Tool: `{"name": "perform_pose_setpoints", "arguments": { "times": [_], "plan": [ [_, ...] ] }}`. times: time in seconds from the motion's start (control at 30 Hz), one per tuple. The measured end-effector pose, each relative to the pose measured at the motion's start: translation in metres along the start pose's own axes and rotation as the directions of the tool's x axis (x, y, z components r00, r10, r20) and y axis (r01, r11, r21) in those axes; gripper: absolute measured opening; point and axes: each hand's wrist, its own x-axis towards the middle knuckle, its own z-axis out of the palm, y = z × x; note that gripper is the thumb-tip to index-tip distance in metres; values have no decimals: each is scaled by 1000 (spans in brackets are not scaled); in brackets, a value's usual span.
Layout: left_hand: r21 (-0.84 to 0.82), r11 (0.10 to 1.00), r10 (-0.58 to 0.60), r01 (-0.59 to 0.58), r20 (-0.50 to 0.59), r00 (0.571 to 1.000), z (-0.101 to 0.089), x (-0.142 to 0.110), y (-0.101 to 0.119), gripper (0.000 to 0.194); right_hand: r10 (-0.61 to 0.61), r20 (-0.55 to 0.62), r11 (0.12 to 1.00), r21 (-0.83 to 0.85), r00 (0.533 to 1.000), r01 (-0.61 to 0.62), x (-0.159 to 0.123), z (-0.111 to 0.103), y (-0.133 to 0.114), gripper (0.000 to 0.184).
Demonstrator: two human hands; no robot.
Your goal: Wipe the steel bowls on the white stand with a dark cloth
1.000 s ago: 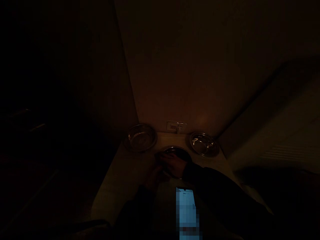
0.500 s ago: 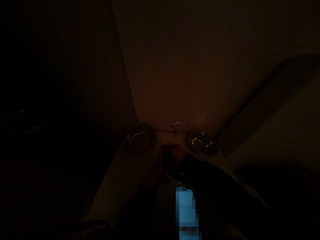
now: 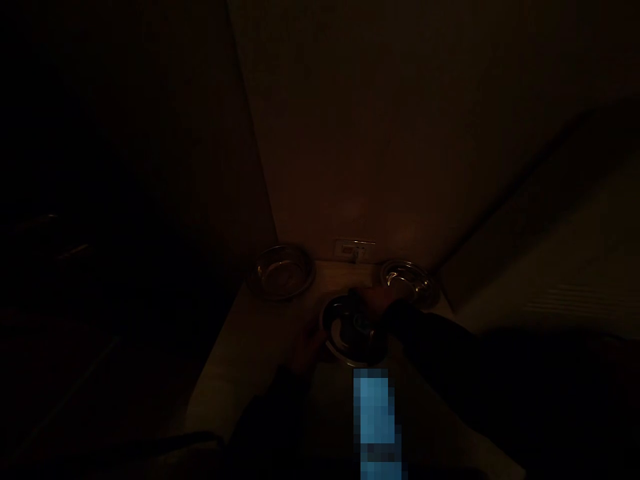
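Observation:
The scene is very dark. A round, shiny bowl (image 3: 343,340) stands in the middle of the light tabletop (image 3: 235,360). My left hand (image 3: 307,345) grips its left rim. My right hand (image 3: 377,300) is closed at the bowl's far right edge, its fingers bent down over the rim. Something dark seems to be under those fingers, but its kind is lost in the shadow. Part of the bowl's right side is hidden by the right hand and sleeve.
A wide shallow metal bowl (image 3: 284,295) stands at the back left. Another shiny metal dish (image 3: 419,288) is at the back right, close to my right wrist. A wall socket (image 3: 345,250) with a plug sits behind. A blurred blue patch (image 3: 375,410) covers the near side.
My right hand has moved right, from over the bowl's far left part to its far right edge, uncovering more of the inside. My left hand stays at the left rim.

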Motion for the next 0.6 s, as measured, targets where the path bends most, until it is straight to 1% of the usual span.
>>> {"name": "perform_pose_setpoints", "arguments": {
  "times": [0.1, 0.17, 0.2, 0.23, 0.33, 0.4, 0.43, 0.5, 0.57, 0.6],
  "plan": [
    [49, 998, -34, 33, 22, 999, 1, 3, -1, 42, -99, -33, 995, 15, 995, 100, 6, 0, -15, 41],
    [92, 994, -65, 66, -13, 998, -3, 5, -2, 42, -150, -51, 988, 22, 987, 151, 11, -1, -21, 42],
    [99, 993, -67, 70, -36, 997, -5, 6, -2, 44, -135, -51, 990, 29, 990, 137, 12, -2, -21, 42],
    [101, 993, -59, 64, -51, 997, -7, 6, -2, 46, -93, -42, 995, 38, 995, 95, 10, -2, -18, 41],
    [100, 994, 44, -38, -54, 998, -10, 3, 4, 46, 60, 7, 996, 65, 998, -61, -3, 1, -1, 38],
    [125, 989, 85, -78, -50, 995, -9, -1, 10, 45, 109, 25, 991, 72, 994, -111, -12, 6, 7, 37],
    [147, 987, 79, -70, -57, 995, -7, -2, 13, 45, 121, 28, 990, 73, 992, -123, -15, 7, 9, 36],
    [174, 985, 26, -17, -45, 999, -3, -4, 17, 48, 133, 19, 988, 82, 991, -134, -12, 8, 6, 34],
    [172, 985, -20, 21, -7, 1000, -1, -4, 20, 51, 117, -3, 988, 100, 993, -116, -3, 5, 0, 34],
    [160, 987, -17, 17, 4, 1000, -1, -3, 20, 51, 106, -15, 988, 112, 994, -103, 3, 3, -2, 34]
  ]
}}
